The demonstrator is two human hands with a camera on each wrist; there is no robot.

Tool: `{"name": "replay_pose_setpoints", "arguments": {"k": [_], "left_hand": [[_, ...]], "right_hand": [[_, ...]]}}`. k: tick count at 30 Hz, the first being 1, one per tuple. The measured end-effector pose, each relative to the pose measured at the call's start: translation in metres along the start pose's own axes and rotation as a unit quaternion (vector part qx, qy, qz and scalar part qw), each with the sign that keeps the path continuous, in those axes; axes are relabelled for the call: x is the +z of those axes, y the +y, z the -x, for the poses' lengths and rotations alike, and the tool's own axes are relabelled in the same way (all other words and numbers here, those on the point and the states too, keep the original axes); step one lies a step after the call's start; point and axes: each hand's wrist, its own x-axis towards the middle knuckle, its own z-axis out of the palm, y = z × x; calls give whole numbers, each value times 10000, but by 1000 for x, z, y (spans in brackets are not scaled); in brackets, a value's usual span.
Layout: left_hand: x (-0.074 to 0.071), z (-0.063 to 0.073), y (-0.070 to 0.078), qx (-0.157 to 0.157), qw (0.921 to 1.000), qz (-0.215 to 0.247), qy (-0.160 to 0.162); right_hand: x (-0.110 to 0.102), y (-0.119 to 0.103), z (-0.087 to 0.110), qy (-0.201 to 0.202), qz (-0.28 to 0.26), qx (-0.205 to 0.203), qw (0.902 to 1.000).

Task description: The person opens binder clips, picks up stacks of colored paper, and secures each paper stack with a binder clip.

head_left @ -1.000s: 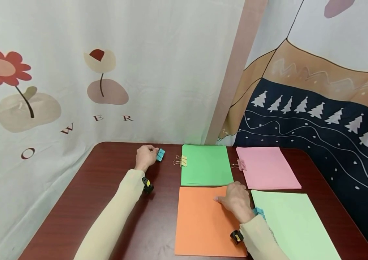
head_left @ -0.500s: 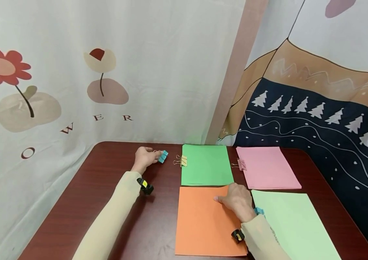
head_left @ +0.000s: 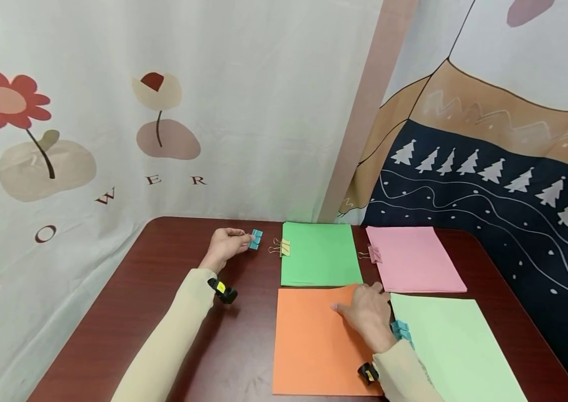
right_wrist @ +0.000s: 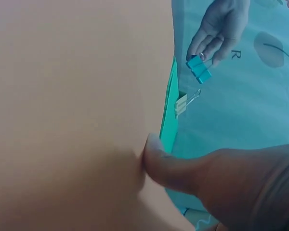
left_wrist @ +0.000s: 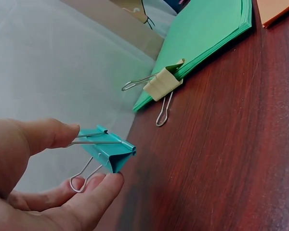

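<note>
My left hand (head_left: 227, 245) holds a blue binder clip (left_wrist: 108, 149) by its wire handles, thumb on one side and fingers on the other. The clip's mouth points right, toward the green paper stack (head_left: 320, 254), which has a yellow binder clip (left_wrist: 163, 85) on its left edge. With the right hand (head_left: 368, 314) I grip the upper right part of an orange paper stack (head_left: 314, 346). Its thumb (right_wrist: 168, 166) presses on the top sheet, while the other fingers are mostly hidden at the far side.
A pink paper stack (head_left: 417, 259) with a pink binder clip (head_left: 374, 254) lies at the back right. Nearer, a pale green stack (head_left: 460, 346) carries another blue binder clip (head_left: 402, 330), partly beside my right wrist. Curtains stand behind the dark red table (head_left: 128, 312).
My left hand has shifted a little right and turned, bringing the blue binder clip nearer the green stack. The right hand stays on the orange paper.
</note>
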Motion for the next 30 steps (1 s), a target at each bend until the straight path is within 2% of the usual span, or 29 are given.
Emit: {"name": "replay_pose_setpoints", "arguments": {"k": [4,14,19,26,30], "left_hand": [[0,3,1,-1,10000,-1,7],[-3,13,-3,46,10000,43,42],[-4,17,-7,76,9998,168,21],[-4,24,-10,223,9990,392,-28],[-3,31,-10,307,9983,482,-70]], "right_hand": [[-2,-4,0,-20,-18,82,10000],[0,3,-3,-227,-884,24,9958],[1,11,-5,-252,-1338,-278,9903],[-1,22,-5,-175,-2138,-662,9745],[-3,29,-7,-271,-2821,-745,9561]]}}
